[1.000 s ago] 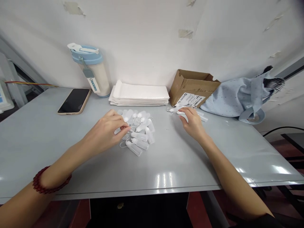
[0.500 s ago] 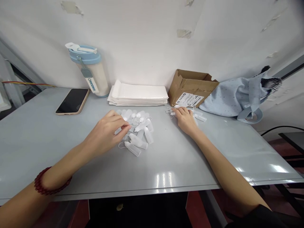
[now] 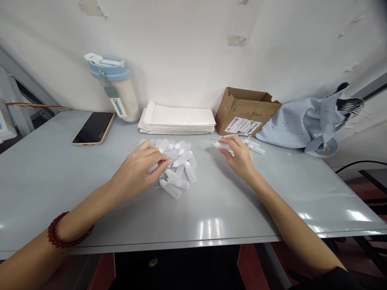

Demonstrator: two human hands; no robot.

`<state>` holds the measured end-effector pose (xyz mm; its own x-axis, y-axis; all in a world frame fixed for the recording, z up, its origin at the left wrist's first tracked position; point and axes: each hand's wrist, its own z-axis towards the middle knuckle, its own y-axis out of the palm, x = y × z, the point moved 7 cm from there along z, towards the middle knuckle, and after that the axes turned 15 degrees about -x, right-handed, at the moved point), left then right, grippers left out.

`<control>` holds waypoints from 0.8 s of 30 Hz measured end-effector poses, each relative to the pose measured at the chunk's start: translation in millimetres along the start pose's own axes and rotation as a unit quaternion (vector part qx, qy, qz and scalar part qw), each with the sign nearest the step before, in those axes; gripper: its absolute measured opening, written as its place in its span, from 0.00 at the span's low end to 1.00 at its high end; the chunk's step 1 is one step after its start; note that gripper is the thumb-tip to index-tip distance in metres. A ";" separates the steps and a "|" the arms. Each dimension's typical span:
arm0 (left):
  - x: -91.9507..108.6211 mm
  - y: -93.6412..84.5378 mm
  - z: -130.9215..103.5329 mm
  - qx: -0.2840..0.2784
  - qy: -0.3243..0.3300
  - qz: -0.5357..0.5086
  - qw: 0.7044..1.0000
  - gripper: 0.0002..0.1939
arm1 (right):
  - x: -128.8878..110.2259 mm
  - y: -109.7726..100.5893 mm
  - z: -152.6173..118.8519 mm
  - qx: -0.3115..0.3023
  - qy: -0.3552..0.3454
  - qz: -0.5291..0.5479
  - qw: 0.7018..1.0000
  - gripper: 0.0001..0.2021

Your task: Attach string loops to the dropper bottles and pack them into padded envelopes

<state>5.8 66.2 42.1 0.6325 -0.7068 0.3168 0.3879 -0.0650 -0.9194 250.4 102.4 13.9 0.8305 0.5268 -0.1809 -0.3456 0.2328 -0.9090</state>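
Observation:
A pile of small translucent plastic bottles with white caps and thin loops lies on the grey table. My left hand is over the pile's left side, thumb and forefinger pinched; what is between them is too small to make out. Farther right, my right hand has its thumb and fingers closed around one small plastic bottle, its tip pointing left. Just beyond those fingers lie a few more small bottles in front of the cardboard box.
An open cardboard box stands by the wall, a pale blue cloth bag to its right. Left of it are a stack of white envelopes, a tumbler with a blue lid, and a phone.
My right hand, earlier flat over the small group of bottles, now grips one bottle, thumb below it. My left hand keeps its pinch and has hardly moved.

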 end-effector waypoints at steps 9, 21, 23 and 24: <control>10.0 0.5 -0.1 0.005 -0.019 -0.056 0.998 0.12 | -69.6 -15.5 -9.1 -0.050 -0.072 0.202 0.975 0.10; 21.5 12.8 0.2 -0.060 0.022 -0.136 0.989 0.08 | -93.0 -12.2 -15.1 -0.078 -0.116 0.237 0.961 0.12; 21.2 14.3 0.5 -0.067 0.015 -0.144 0.987 0.09 | -93.3 -12.3 -15.2 -0.081 -0.113 0.237 0.961 0.12; 20.7 14.8 0.6 -0.069 0.008 -0.150 0.986 0.09 | -93.5 -12.3 -15.4 -0.083 -0.113 0.239 0.961 0.12</control>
<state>25.1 51.0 35.2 0.4925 -0.6517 0.5768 0.4599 -0.3678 -0.8082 183.7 37.7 36.3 0.4720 0.7090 -0.5239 -0.5744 -0.2035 -0.7929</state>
